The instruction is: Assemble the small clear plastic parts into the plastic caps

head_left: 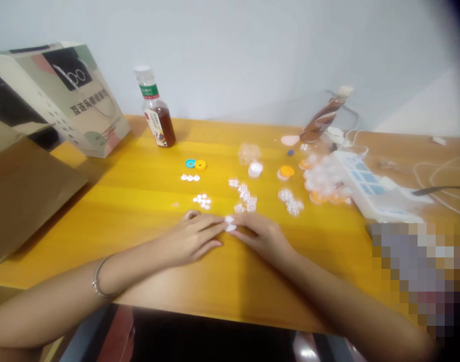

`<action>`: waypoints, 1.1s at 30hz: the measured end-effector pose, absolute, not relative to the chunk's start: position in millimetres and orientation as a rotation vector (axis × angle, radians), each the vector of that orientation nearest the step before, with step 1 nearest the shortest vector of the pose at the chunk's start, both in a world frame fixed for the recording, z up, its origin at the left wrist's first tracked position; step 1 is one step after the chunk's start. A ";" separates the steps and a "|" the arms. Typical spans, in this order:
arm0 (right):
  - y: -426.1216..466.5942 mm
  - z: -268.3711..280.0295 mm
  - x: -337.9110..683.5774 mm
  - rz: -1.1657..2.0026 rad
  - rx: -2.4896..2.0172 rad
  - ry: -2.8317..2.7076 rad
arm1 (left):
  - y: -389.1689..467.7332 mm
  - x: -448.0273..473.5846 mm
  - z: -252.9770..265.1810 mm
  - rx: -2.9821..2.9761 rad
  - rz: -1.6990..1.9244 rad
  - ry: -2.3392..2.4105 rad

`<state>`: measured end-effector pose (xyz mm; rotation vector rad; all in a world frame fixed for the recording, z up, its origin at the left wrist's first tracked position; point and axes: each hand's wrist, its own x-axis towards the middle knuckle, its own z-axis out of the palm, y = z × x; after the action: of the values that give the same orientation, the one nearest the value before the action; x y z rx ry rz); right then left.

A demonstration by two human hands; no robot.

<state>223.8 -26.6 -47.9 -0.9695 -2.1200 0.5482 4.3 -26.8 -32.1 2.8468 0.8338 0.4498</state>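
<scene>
Low over the front of the yellow table, my left hand (200, 234) and my right hand (265, 236) meet fingertip to fingertip. Between them is a small white round piece (230, 224), pinched from both sides; its finer shape is blurred. Just beyond my left hand lie several small white discs (203, 201) in a cluster. Behind those sits a row of white pointed pieces (190, 177). White lattice-like pieces (244, 193) are spread beyond the fingertips, and a similar group (290, 201) lies further right.
A blue ring-shaped cap (190, 163) touches a yellow one (201, 165). Behind stand a tea bottle (158, 120) and a tilted brown bottle (322, 120). White-and-orange capped containers (324, 181) crowd beside a white tray (362, 176) and cables. A paper bag (90, 110) stands left.
</scene>
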 end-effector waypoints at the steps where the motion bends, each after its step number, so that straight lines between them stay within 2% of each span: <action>1: -26.5 -48.8 224.0 0.538 -0.960 -2.126 | -26.7 4.2 -32.0 2.857 0.443 0.828; 17: -27.2 -48.4 222.0 0.381 -0.910 -2.229 | -30.2 7.1 -32.7 3.047 0.385 0.828; 26: -27.8 -47.3 219.8 0.443 -0.884 -2.233 | -26.9 22.5 -34.1 2.700 0.724 1.088; 33: -29.1 -46.5 218.2 0.455 -0.916 -2.181 | -20.0 30.8 -36.7 2.787 0.622 1.181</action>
<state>218.2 -29.1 -46.5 -0.9156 -2.1807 0.4547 30.8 -20.0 -36.7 2.7868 1.1808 0.6218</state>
